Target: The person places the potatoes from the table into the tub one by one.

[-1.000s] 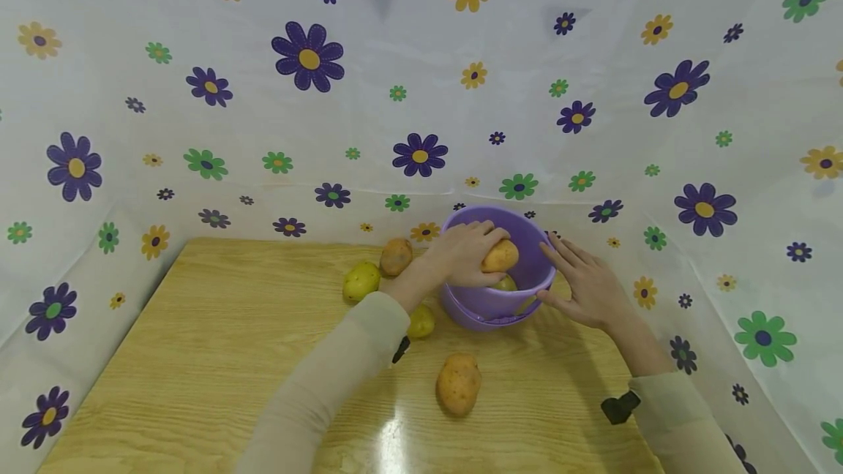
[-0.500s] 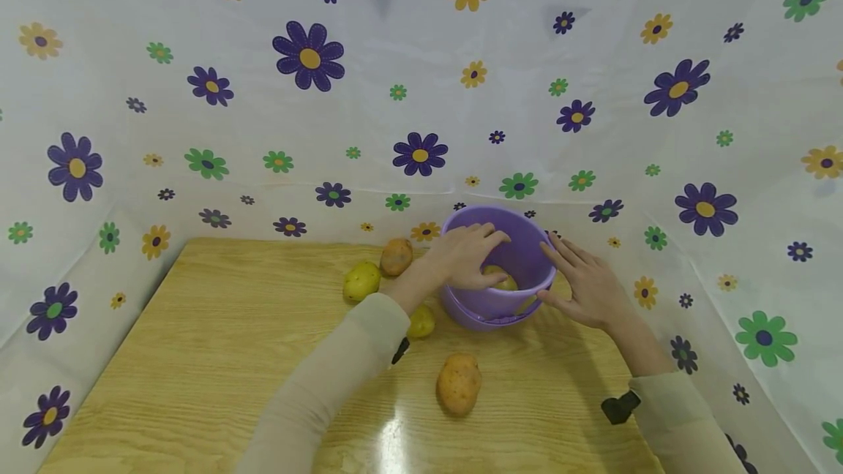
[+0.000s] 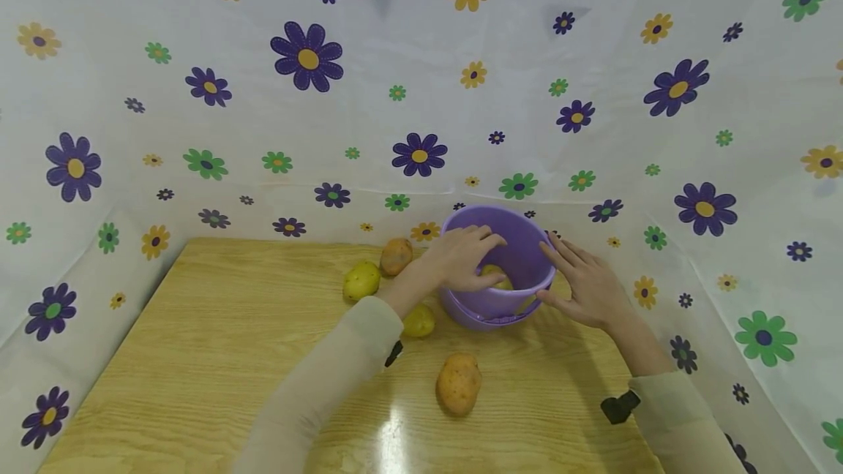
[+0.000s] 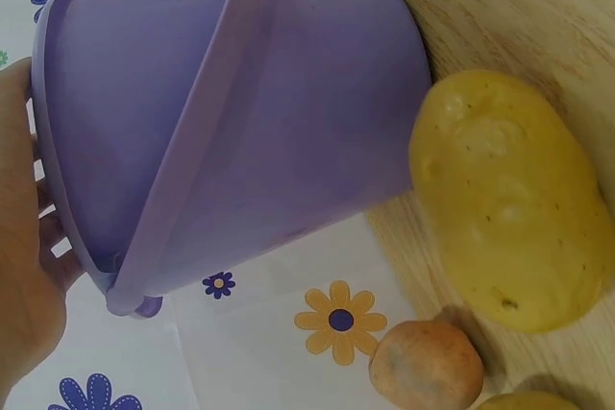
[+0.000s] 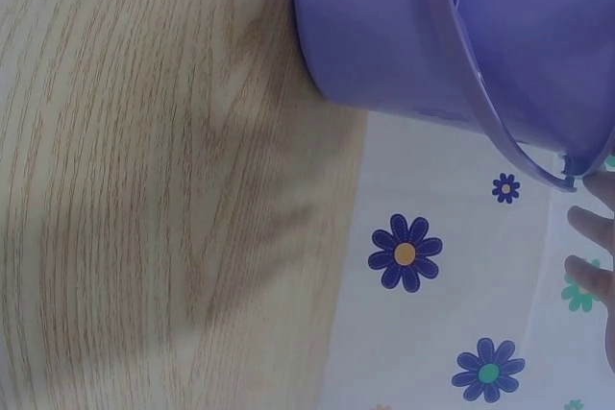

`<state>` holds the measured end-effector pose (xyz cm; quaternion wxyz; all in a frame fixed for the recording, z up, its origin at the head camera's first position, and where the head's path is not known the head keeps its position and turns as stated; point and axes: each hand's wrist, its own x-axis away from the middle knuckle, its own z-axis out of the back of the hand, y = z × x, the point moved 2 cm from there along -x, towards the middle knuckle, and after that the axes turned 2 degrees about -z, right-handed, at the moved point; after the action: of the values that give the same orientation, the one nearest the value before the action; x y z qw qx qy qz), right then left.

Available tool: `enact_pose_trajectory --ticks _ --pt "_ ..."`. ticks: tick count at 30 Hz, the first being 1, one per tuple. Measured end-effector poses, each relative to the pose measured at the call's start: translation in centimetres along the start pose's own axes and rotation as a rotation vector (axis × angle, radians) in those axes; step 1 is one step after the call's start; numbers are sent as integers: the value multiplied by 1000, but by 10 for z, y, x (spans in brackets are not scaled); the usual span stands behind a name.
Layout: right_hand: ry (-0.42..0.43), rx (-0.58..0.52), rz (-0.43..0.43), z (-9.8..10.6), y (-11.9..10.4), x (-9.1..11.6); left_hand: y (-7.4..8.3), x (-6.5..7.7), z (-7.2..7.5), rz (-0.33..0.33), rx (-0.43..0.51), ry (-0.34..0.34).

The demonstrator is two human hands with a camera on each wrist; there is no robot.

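A purple bucket [image 3: 497,306] with a carrying handle stands near the table's back edge. Inside it a yellowish potato [image 3: 495,276] is partly visible; the bucket's bottom is hidden. Over the left part of the rim reaches my left hand [image 3: 461,258], its fingers apart and nothing held in them. My right hand [image 3: 582,284] rests against the bucket's right side, fingers mostly straight along the rim. In the left wrist view the bucket wall [image 4: 307,84] lies under the left hand, close to a large yellow potato [image 4: 509,199].
Left of the bucket lie a yellow-green potato [image 3: 361,281], a brownish one [image 3: 396,257] and another yellow one [image 3: 418,321] partly behind the left forearm. A tan potato [image 3: 459,385] lies in front on the wooden table [image 3: 217,357]. Flowered cloth [image 3: 369,115] hangs behind.
A tan potato held in my left hand one second ago has been let go into the bucket. The left hand has drawn back slightly leftward; the right hand has stayed put.
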<state>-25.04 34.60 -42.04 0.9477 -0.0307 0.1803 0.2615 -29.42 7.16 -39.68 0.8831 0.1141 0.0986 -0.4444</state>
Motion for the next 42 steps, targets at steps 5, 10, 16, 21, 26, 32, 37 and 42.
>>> enact_pose_trajectory --ticks 5,10,16,21,26,32,37,42 --pt "-8 0 -2 1 -1 0 0 5 2 -33 2 13" --pt "-11 4 -1 1 -1 -1 1 10 7 -52 4 15" --pt "-16 0 -6 0 0 0 6 13 11 -68 -26 2" --pt "-34 1 -14 0 0 -1 10 17 12 -76 -57 -8" --pt "-44 -4 -20 0 0 -1 15 22 15 -109 -96 4" --pt "-34 3 -14 -1 0 -1 20 28 16 -151 -111 5" --pt "-24 5 -9 -1 1 -1 22 35 15 -160 -111 -8" --pt "-31 2 -16 -1 1 0 26 43 15 -173 -102 -7"
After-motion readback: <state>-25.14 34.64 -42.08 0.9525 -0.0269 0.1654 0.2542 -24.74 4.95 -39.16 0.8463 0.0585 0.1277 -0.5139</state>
